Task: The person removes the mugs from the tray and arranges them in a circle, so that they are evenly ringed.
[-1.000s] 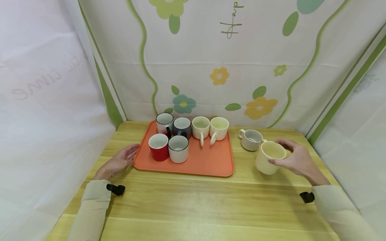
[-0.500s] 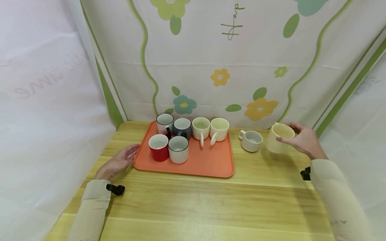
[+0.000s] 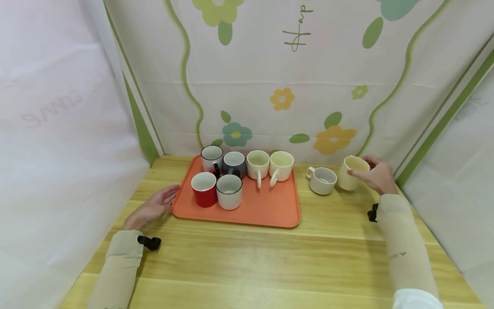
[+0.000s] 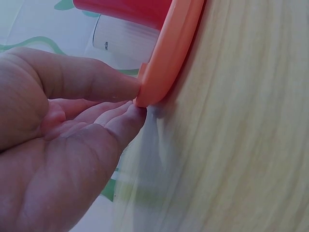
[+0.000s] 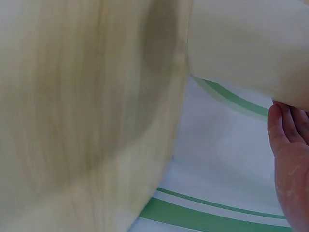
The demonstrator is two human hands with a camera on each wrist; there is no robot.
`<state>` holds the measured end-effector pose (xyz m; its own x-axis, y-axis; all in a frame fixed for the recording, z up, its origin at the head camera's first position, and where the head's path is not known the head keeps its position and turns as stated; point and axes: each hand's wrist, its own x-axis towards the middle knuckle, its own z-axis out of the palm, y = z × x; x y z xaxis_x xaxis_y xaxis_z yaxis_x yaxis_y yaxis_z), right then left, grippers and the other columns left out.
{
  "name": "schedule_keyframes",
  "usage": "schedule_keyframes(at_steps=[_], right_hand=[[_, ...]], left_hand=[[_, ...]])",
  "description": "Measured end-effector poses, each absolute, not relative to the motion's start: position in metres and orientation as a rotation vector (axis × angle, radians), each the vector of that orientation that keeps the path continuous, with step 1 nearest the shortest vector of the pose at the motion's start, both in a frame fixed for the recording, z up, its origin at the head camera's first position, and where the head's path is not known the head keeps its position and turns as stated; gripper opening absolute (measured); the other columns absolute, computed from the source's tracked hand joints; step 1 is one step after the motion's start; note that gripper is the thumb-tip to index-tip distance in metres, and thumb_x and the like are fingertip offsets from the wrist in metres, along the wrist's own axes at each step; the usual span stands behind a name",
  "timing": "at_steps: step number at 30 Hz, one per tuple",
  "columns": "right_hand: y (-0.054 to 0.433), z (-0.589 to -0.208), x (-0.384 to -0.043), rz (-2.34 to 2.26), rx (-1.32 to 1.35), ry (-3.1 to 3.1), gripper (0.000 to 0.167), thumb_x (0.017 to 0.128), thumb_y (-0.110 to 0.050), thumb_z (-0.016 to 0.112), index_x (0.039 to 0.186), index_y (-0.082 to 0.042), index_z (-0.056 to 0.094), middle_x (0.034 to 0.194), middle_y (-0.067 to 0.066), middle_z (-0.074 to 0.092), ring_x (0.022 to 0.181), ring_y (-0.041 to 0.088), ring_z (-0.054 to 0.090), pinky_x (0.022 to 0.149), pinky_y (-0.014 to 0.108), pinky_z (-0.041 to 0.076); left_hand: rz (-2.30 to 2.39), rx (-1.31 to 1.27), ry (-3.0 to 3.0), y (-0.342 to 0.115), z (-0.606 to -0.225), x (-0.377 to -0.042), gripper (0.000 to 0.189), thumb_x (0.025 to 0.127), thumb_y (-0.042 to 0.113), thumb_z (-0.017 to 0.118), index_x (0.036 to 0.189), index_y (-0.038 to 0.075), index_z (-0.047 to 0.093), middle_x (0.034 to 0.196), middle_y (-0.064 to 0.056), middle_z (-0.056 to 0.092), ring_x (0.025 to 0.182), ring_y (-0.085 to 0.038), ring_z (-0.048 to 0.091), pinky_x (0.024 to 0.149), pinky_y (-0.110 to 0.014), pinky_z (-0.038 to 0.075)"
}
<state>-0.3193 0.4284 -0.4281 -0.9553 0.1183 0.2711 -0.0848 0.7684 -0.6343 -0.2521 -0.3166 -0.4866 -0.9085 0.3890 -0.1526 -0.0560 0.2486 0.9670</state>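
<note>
At the back right, my right hand [image 3: 377,176] grips a pale yellow mug [image 3: 350,177] by its sides near the rim, thumb in front and fingers behind. The mug is upright close to the tabletop, beside a small light-grey cup [image 3: 322,182] whose handle points left. My left hand [image 3: 153,207] is at the left edge of an orange tray [image 3: 268,207]. In the left wrist view, thumb and fingertips [image 4: 133,116] pinch the tray's rim. In the right wrist view, the mug [image 5: 241,43] fills the top right and the fingers reach it from below.
On the tray stand a red mug [image 3: 204,193], a white black-rimmed mug [image 3: 229,197], another [image 3: 211,154] behind, a dark blue-grey mug [image 3: 235,162] and two cream mugs [image 3: 257,161]. A printed cloth [image 3: 247,103] hangs behind the wooden table [image 3: 239,266].
My right hand carried the yellow mug back, first to the right, then left and down beside the grey cup. The left hand stayed at the tray's edge.
</note>
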Motion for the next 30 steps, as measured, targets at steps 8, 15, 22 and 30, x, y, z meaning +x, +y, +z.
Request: schedule_keyframes(at_steps=[8, 15, 22, 30], right_hand=[[0.421, -0.446, -0.325, 0.955, 0.009, -2.675, 0.059, 0.082, -0.052, 0.088, 0.122, -0.012, 0.069, 0.108, 0.011, 0.069, 0.083, 0.008, 0.056, 0.067, 0.020, 0.046], [0.420, -0.449, -0.326, 0.986, 0.024, -2.687, 0.060, 0.083, -0.048, 0.089, 0.123, -0.008, 0.069, 0.113, 0.016, 0.071, 0.086, 0.008, 0.057, 0.069, 0.015, 0.045], [0.420, -0.454, -0.324, 1.006, 0.037, -2.728, 0.067, 0.086, -0.049, 0.086, 0.134, -0.008, 0.065, 0.124, 0.017, 0.069, 0.092, 0.005, 0.056, 0.072, 0.014, 0.046], [0.421, -0.454, -0.326, 1.044, 0.049, -2.766, 0.070, 0.088, -0.051, 0.083, 0.140, -0.010, 0.061, 0.127, 0.017, 0.068, 0.093, 0.004, 0.058, 0.073, 0.016, 0.049]], left_hand=[[1.696, 0.296, 2.170, -0.316, -0.485, -0.252, 0.086, 0.093, -0.020, 0.048, 0.168, -0.003, 0.009, 0.177, -0.024, 0.007, 0.164, -0.046, 0.008, 0.113, -0.015, 0.043], [1.686, 0.300, 2.182, -0.314, -0.485, -0.253, 0.086, 0.093, -0.020, 0.048, 0.168, -0.004, 0.010, 0.177, -0.024, 0.008, 0.164, -0.046, 0.009, 0.117, -0.021, 0.041], [1.702, 0.322, 2.173, -0.316, -0.486, -0.252, 0.086, 0.092, -0.022, 0.048, 0.167, -0.005, 0.010, 0.177, -0.026, 0.007, 0.163, -0.048, 0.008, 0.114, -0.016, 0.042], [1.687, 0.303, 2.180, -0.317, -0.486, -0.253, 0.086, 0.093, -0.021, 0.049, 0.168, -0.004, 0.009, 0.177, -0.024, 0.007, 0.164, -0.046, 0.008, 0.114, -0.015, 0.042]])
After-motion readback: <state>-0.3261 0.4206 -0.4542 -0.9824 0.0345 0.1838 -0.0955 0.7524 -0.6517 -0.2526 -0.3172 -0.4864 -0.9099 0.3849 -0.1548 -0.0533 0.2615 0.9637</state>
